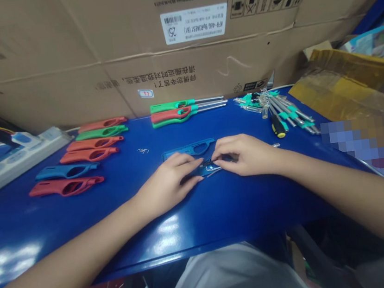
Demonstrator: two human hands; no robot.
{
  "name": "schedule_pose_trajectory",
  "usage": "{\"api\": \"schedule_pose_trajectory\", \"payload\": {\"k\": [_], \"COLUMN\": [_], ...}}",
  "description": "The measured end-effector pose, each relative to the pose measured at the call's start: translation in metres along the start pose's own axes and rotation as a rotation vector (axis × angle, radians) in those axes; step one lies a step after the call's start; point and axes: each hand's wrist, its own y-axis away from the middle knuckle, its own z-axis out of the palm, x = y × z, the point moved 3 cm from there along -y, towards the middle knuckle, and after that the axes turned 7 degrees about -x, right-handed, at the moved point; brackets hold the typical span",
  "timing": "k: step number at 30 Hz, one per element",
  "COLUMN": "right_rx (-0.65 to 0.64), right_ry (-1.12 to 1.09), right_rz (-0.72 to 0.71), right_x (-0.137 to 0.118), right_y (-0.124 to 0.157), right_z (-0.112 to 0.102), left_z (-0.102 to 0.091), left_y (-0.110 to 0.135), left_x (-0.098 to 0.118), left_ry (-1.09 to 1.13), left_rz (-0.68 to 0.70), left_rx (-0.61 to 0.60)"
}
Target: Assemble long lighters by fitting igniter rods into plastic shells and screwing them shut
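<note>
Before me on the blue table, an opened blue gas lighter housing (210, 166) lies between my two hands, with small dark and metallic parts in it. My left hand (171, 179) grips its left end between thumb and fingers. At the other end, the thumb and index finger of my right hand (244, 154) are pinched together over the inner parts; what is between them is too small to make out. Just beyond my hands lies a blue housing half (190, 150). A metal tip (276, 145) shows behind my right wrist.
Red, orange, green and blue lighter housings (90, 154) lie at left, near a white power strip (22, 158). Lighters with metal tubes (188, 111) lie at the back. To the right are metal tubes with green parts (289, 108), a screwdriver (277, 126) and a taped package (349, 82).
</note>
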Motion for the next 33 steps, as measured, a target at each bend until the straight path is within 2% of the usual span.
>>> {"api": "schedule_pose_trajectory", "payload": {"k": [6, 13, 17, 25, 29, 33], "right_rx": [-0.034, -0.049, -0.068, -0.065, -0.193, -0.29], "right_ry": [-0.03, 0.131, 0.16, 0.053, 0.055, 0.093], "right_rz": [-0.007, -0.048, -0.05, -0.031, -0.089, -0.069], "right_x": [0.001, -0.002, -0.002, -0.01, -0.017, -0.017], "right_y": [0.0, 0.002, 0.002, 0.004, 0.007, 0.008], "right_z": [-0.001, 0.003, 0.003, -0.01, -0.012, -0.009], "left_z": [0.001, 0.001, 0.001, 0.003, 0.001, 0.0], "left_y": [0.0, -0.001, -0.002, 0.0, 0.002, 0.003], "left_x": [0.001, 0.004, 0.004, 0.011, 0.016, 0.012], "left_ry": [0.032, 0.065, 0.033, -0.166, -0.227, -0.161], "left_rz": [-0.008, -0.019, 0.017, 0.049, 0.059, 0.041], "left_rx": [0.014, 0.027, -0.025, -0.136, -0.161, -0.134]}}
